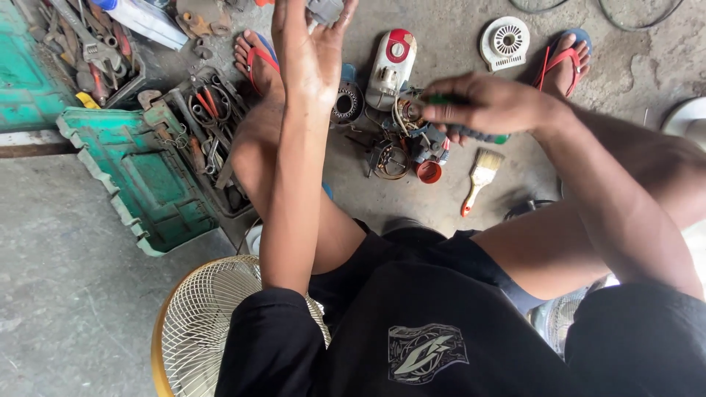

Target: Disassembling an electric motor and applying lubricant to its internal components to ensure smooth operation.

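Observation:
My left hand [312,44] is raised at the top of the view and holds a small grey part [323,10] at its fingertips, partly cut off by the frame edge. My right hand [485,105] grips a tool with a green and dark handle [478,136], blurred, just above the floor. Under and beside it lie fan motor pieces: a white and red motor housing [391,68], a copper-wound coil [390,158] and a small orange cap [429,172].
An open green toolbox [140,176] with pliers and wrenches sits left. A wire fan guard [198,323] lies by my left knee. A paintbrush [479,176], a white vented cover [504,43] and my sandalled feet [562,62] are on the concrete floor.

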